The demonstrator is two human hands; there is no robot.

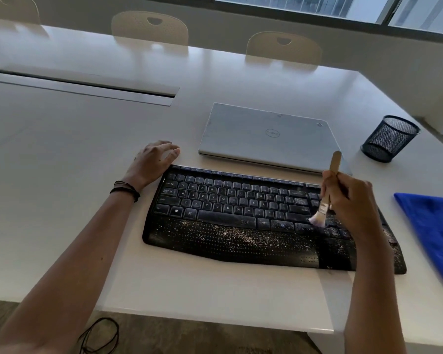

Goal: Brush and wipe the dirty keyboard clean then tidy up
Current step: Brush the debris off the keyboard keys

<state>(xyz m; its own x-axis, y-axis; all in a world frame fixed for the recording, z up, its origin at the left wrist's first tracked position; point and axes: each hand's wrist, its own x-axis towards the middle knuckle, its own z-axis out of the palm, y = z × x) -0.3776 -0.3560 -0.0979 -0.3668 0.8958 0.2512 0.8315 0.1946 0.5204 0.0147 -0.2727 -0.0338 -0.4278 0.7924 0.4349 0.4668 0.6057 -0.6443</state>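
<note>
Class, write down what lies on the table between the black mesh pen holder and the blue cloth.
Nothing: the head view shows only bare white table between the pen holder and the blue cloth.

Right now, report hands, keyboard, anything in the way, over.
Right hand grips brush, bristles on right-side keys. Left hand rests on table at keyboard's far-left corner. Crumbs across palm rest. Blue cloth lies clear, right.

A closed silver laptop (pixel 266 136) lies flat on the white table (pixel 62 175), right of centre; a long metal cable slot (pixel 82 84) is set into the tabletop at far left; three pale chairs (pixel 150 28) line the far edge, below a window (pixel 343 6); a thin black cable (pixel 100 335) loops on the floor, near left.
</note>
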